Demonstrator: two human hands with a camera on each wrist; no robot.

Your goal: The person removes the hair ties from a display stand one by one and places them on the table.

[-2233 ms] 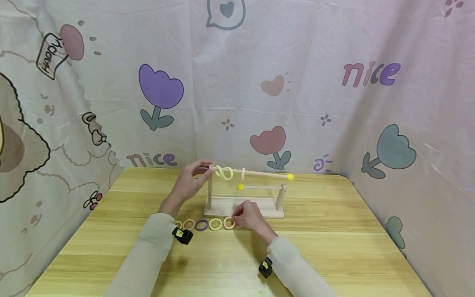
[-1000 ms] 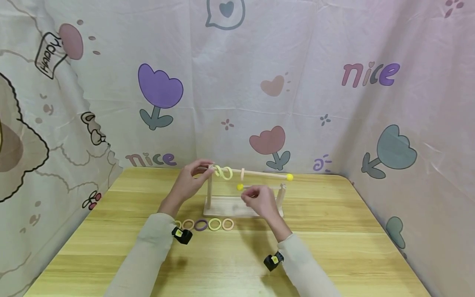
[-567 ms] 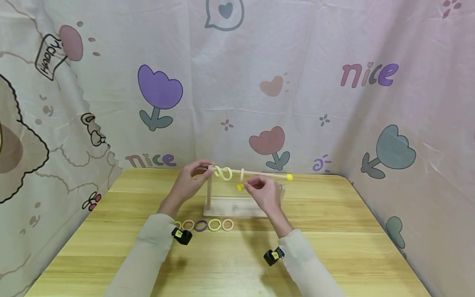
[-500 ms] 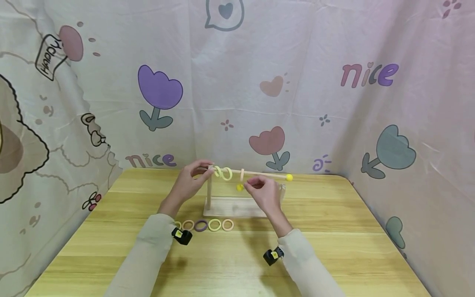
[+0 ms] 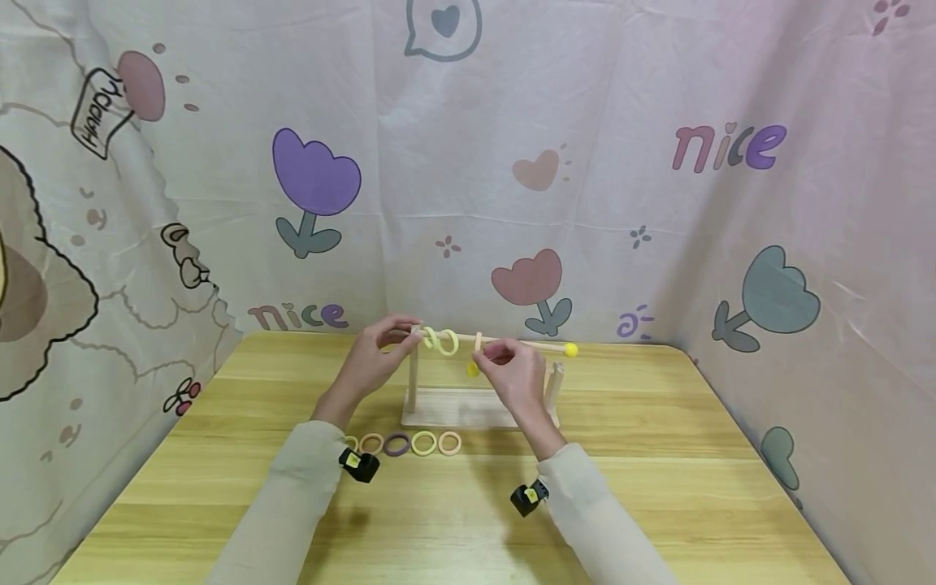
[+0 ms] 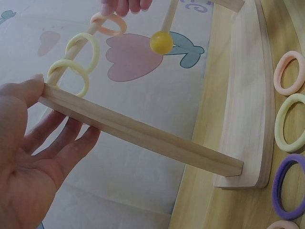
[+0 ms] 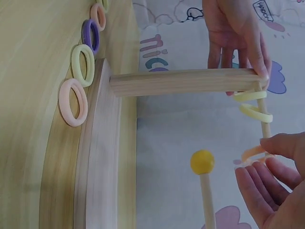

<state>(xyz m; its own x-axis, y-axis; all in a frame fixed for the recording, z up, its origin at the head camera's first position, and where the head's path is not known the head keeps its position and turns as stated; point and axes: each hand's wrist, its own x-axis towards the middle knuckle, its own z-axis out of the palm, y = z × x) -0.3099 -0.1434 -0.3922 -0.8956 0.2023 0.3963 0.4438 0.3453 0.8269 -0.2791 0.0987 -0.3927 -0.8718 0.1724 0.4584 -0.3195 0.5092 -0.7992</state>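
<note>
A wooden stand [image 5: 446, 406] has two upright posts, each with a rod ending in a yellow ball. My left hand [image 5: 370, 361] holds the top of the left post [image 6: 143, 129], thumb at its end and fingers underneath in the left wrist view. Two pale yellow hair ties [image 6: 83, 50] hang on the upper rod [image 5: 512, 343] close to that hand. Farther along the rod is a peach hair tie [image 7: 252, 153]. My right hand [image 5: 515, 378] pinches this peach tie between thumb and fingers. The lower rod's yellow ball [image 7: 202, 161] is near the right hand.
In front of the stand, several hair ties lie in a row on the wooden table [image 5: 439, 520]: peach [image 5: 449, 443], yellow [image 5: 423, 443], purple [image 5: 397, 444] and others, partly hidden by the left wrist. A printed curtain [image 5: 439, 162] surrounds the table.
My right hand has risen from the peach tie at the row's right end to the stand, then shifted slightly left onto the hanging peach tie. The left hand stays on the post.
</note>
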